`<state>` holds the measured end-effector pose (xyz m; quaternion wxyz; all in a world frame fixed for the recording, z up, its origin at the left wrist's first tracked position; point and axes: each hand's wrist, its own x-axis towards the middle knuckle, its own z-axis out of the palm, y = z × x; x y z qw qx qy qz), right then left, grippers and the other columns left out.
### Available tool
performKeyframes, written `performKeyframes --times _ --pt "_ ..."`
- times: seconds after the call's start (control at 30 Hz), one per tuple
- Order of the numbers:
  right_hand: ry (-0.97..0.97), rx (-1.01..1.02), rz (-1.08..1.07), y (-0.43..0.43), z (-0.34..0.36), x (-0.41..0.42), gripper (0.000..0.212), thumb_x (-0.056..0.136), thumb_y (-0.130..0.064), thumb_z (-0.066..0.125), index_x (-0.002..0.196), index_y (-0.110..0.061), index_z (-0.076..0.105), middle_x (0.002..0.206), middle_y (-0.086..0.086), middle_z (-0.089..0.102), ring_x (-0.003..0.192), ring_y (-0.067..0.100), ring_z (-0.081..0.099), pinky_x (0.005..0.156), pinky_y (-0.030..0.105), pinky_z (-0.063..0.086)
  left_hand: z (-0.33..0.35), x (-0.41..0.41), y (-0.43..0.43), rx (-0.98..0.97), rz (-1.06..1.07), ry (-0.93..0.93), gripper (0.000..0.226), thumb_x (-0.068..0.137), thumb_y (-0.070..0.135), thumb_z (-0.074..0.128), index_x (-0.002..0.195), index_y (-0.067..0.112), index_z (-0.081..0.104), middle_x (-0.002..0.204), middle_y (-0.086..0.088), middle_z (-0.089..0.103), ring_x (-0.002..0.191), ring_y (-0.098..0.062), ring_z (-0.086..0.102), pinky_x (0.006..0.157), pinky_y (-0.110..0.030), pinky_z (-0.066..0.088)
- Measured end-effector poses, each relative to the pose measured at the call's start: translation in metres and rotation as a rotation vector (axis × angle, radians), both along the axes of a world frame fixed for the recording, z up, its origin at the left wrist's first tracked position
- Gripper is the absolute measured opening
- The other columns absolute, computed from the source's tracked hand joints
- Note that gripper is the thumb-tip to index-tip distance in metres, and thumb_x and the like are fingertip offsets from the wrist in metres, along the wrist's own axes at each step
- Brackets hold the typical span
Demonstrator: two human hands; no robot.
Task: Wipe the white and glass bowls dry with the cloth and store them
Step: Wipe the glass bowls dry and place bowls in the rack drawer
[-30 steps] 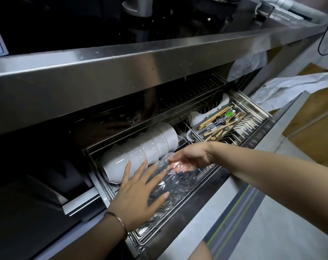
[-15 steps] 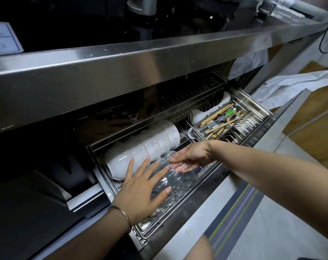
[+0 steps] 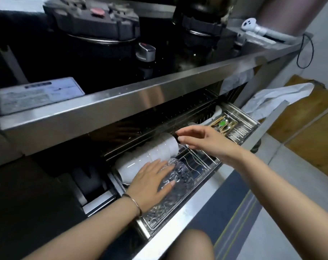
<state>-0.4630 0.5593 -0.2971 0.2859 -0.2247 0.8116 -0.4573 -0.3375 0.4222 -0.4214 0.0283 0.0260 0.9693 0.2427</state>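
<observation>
- Glass bowls [image 3: 180, 175] lie on their sides in the pull-out wire rack [image 3: 204, 162] under the bench [image 3: 122, 102], just beside the stacked white bowls [image 3: 159, 151].
- Left hand [image 3: 152, 182] rests flat on them, fingers straight; right hand [image 3: 202, 139] hovers above the rack, fingers loose, holding nothing.
- Likely rigid, slick and breakable; best gripped by the rim.

Left hand [image 3: 150, 182] flat on glass bowls [image 3: 180, 177]; right hand [image 3: 202, 139] hovers open over rack [image 3: 206, 164].

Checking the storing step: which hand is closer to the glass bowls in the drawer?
Left. The left hand lies flat on the glass bowls; the right hand hovers apart, beside the white bowls.
</observation>
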Motion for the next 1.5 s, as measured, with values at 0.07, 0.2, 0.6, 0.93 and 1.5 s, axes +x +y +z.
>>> performKeyframes --times 0.07,0.2,0.6,0.93,1.5 --pt "0.071 -0.114 0.016 -0.003 0.028 0.02 0.026 0.086 -0.013 0.067 0.112 -0.01 0.067 0.098 -0.003 0.071 0.082 -0.005 0.063 0.072 0.01 0.048 0.036 0.007 -0.004 0.027 -0.018 0.111 0.068 0.087 0.066 0.01 0.142 0.035 0.035 0.15 0.011 0.033 0.138 -0.006 0.025 0.112 -0.023 0.015" --pt "0.13 -0.27 0.113 -0.026 0.075 0.054 0.029 0.084 -0.009 0.067 0.113 -0.01 0.067 0.111 -0.001 0.07 0.102 0.003 0.065 0.083 0.011 0.047 0.108 0.037 -0.022 0.006 -0.095 0.476 0.037 0.094 0.046 0.037 0.104 0.024 0.065 0.101 0.011 0.065 0.095 -0.009 0.057 0.079 -0.028 0.047" --pt "0.303 -0.373 0.435 -0.179 0.143 0.142 0.031 0.083 -0.015 0.071 0.114 -0.017 0.065 0.119 -0.004 0.067 0.113 0.005 0.06 0.102 0.029 0.046 0.249 0.186 -0.205 -0.412 0.334 0.539 0.045 0.09 0.05 0.037 0.111 0.021 0.064 0.108 0.004 0.066 0.1 -0.017 0.058 0.083 -0.026 0.04" --pt "0.618 -0.102 0.616 -0.3 0.135 0.213 0.041 0.085 -0.039 0.068 0.123 -0.024 0.059 0.126 -0.008 0.06 0.117 0.005 0.052 0.097 0.018 0.036 0.248 0.265 -0.321 -0.394 0.807 0.078 0.044 0.092 0.053 0.042 0.122 0.023 0.055 0.128 -0.001 0.054 0.122 -0.02 0.044 0.101 -0.029 0.033" --pt "0.3 0.029 0.778 -0.348 0.144 0.233 0.024 0.079 -0.015 0.076 0.09 -0.001 0.059 0.072 0.013 0.063 0.055 0.019 0.06 0.054 0.037 0.053 0.269 0.297 -0.326 0.447 0.74 0.514 0.023 0.085 0.005 0.064 0.096 0.022 0.053 0.098 0.003 0.064 0.082 -0.014 0.061 0.077 -0.023 0.049"
